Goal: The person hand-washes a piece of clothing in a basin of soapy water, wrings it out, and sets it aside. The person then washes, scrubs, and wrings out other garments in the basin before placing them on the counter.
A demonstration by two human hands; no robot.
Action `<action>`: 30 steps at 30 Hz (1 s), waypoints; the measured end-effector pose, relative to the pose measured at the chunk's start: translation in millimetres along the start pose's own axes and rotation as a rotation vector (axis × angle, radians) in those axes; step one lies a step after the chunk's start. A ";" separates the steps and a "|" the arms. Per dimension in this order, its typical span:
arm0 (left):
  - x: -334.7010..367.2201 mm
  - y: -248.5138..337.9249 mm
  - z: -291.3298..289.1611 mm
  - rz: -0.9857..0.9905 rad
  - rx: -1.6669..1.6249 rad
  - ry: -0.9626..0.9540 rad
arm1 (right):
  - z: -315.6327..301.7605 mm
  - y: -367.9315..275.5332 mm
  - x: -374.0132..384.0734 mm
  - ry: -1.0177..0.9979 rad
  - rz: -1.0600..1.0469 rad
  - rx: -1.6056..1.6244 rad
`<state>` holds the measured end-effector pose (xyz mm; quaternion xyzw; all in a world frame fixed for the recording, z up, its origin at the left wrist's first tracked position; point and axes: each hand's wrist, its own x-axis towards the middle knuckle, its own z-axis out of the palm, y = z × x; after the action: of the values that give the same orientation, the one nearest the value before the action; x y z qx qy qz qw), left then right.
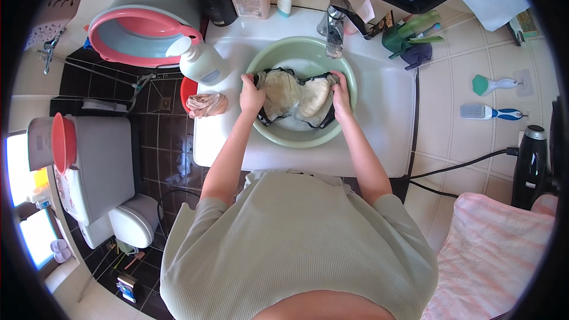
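Note:
A wet bra (pixel 290 96) with cream inner cups and dark edging is spread over a pale green basin (pixel 349 106), which holds soapy water. My left hand (pixel 252 96) is closed on the bra's left end by the basin's rim. On the opposite side, my right hand (pixel 340 96) grips its right end. Both cups face up between my hands, and the lower edge dips toward the suds. The basin stands in the white sink (pixel 385 136), under a chrome faucet (pixel 335 26).
A white pump bottle (pixel 203 66) and a crumpled beige cloth (pixel 207 105) sit left of the basin. Pink-rimmed tubs (pixel 142 38) stand behind them. Toothbrush cups (pixel 403 41) are at the back right. A black hair dryer (pixel 530 163) and a pink towel (pixel 492 255) hang on the right.

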<state>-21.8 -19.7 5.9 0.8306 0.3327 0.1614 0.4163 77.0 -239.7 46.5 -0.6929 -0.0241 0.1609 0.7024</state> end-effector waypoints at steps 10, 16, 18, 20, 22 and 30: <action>-11.7 40.6 29.0 0.257 0.810 -0.474 | 34.4 19.5 -3.2 -0.138 -0.165 -1.380; -14.7 25.1 48.0 0.209 0.885 -0.633 | 66.2 21.9 -12.5 -0.629 -0.050 -1.542; -9.7 21.6 46.8 0.218 0.902 -0.723 | 73.5 33.6 -11.9 -0.587 -0.106 -1.541; -2.7 14.8 45.7 0.206 0.861 -0.723 | 76.0 47.9 -8.0 -0.549 -0.110 -1.464; 1.2 11.2 43.8 0.186 0.773 -0.718 | 77.0 58.3 -5.1 -0.513 -0.113 -1.388; 5.6 -3.7 48.3 0.194 0.679 -0.661 | 75.4 59.8 8.4 -0.427 -0.170 -1.348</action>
<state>7.0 -42.5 -26.2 0.9535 0.1376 -0.1908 0.1882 54.1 -165.5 -10.9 -0.9255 -0.3094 0.1878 0.1112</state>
